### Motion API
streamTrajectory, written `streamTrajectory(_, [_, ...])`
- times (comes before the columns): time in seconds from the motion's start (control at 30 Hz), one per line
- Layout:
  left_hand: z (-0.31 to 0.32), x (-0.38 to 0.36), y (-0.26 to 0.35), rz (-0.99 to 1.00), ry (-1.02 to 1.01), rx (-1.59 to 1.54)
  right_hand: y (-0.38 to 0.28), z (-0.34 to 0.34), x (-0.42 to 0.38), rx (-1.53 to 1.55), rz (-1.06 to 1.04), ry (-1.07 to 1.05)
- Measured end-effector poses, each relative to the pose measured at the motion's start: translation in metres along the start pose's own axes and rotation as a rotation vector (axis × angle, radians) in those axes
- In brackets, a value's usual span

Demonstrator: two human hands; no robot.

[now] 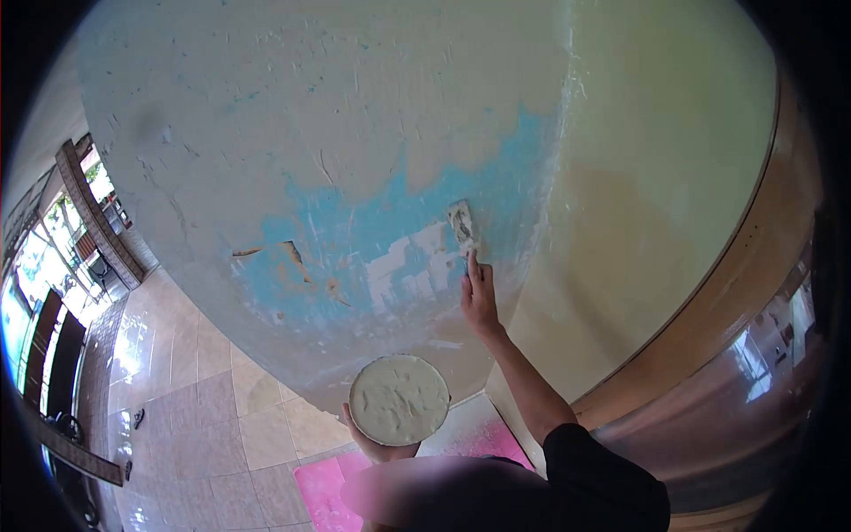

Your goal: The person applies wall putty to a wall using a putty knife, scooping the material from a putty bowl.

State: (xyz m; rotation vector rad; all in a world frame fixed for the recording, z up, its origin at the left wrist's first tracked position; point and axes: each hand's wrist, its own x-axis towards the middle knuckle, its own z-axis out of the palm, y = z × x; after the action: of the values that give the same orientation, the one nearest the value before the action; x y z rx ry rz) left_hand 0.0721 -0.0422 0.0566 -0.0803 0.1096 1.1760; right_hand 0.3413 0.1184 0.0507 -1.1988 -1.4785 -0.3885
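Note:
My right hand (480,297) grips the handle of a putty knife (460,224), index finger stretched along it. Its blade, smeared with pale filler, lies against or very near a blue patch of the wall (355,230). White filler streaks (406,262) cover part of the blue just left of the knife. Lower down, my left hand (381,448) holds a round tub of pale putty (399,401) from below and the side. The putty's surface is rough and lumpy. Most of the left fingers are hidden under the tub.
Torn, peeling paint (297,257) marks the wall at left. A yellowish wall (656,195) meets it at a corner on the right, beside a brown wooden edge (709,293). Below are a pink sheet (332,488) and floor tiles (191,399). A dark bench (53,355) stands far left.

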Motion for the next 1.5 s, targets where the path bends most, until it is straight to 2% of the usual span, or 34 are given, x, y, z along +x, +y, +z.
streamTrajectory(0.07, [-0.002, 0.0, 0.001, 0.005, -0.017, -0.038, -0.006, -0.004, 0.011, 0.042, 0.001, -0.015])
streamTrajectory(0.2, [0.004, 0.001, 0.0, 0.025, 0.002, 0.072, -0.034, -0.025, 0.104, 0.015, -0.047, 0.123])
streamTrajectory(0.3, [0.006, 0.001, -0.001, 0.003, -0.033, 0.065, -0.044, -0.026, 0.122, 0.054, 0.035, 0.06])
streamTrajectory(0.4, [0.005, -0.002, 0.0, 0.022, 0.005, 0.066, -0.026, -0.009, 0.054, -0.054, 0.011, 0.035])
streamTrajectory(0.5, [0.003, -0.004, 0.001, 0.049, 0.027, 0.041, -0.015, -0.013, -0.039, 0.048, 0.108, -0.065])
streamTrajectory(0.67, [0.006, 0.001, 0.002, 0.039, -0.036, 0.054, -0.053, -0.063, -0.072, 0.238, 0.175, -0.042])
streamTrajectory(0.73, [0.009, 0.003, 0.0, 0.032, -0.032, 0.065, -0.076, -0.099, -0.058, 0.497, 0.485, -0.164])
streamTrajectory(0.8, [0.019, 0.004, -0.003, 0.001, -0.029, 0.07, -0.1, -0.13, -0.031, 0.549, 0.518, -0.242])
streamTrajectory(0.87, [0.032, 0.006, -0.01, -0.002, 0.058, 0.116, -0.115, -0.162, -0.01, 0.7, 0.756, -0.525])
streamTrajectory(0.9, [0.035, 0.007, -0.012, -0.038, 0.072, 0.109, -0.12, -0.174, -0.001, 0.702, 0.776, -0.542])
streamTrajectory(0.97, [0.035, 0.01, -0.014, -0.095, 0.036, 0.069, -0.128, -0.191, 0.018, 0.594, 0.828, -0.74])
streamTrajectory(1.0, [0.036, 0.01, -0.016, -0.092, 0.047, 0.067, -0.132, -0.198, 0.028, 0.597, 0.837, -0.748])
streamTrajectory(1.07, [0.039, 0.01, -0.02, -0.183, -0.036, 0.007, -0.138, -0.209, 0.047, 0.604, 0.808, -0.93])
streamTrajectory(1.13, [0.036, 0.009, -0.021, -0.211, -0.06, -0.004, -0.139, -0.212, 0.057, 0.573, 0.805, -0.979])
streamTrajectory(1.2, [0.035, 0.009, -0.024, -0.243, -0.085, -0.017, -0.139, -0.212, 0.063, 0.401, 0.704, -1.157])
streamTrajectory(1.33, [0.039, 0.003, -0.026, -0.214, -0.049, 0.063, -0.137, -0.207, 0.059, 0.41, 0.686, -1.205])
streamTrajectory(1.5, [0.036, -0.002, -0.023, -0.178, -0.014, 0.073, -0.137, -0.205, 0.063, 0.46, 0.812, -1.242])
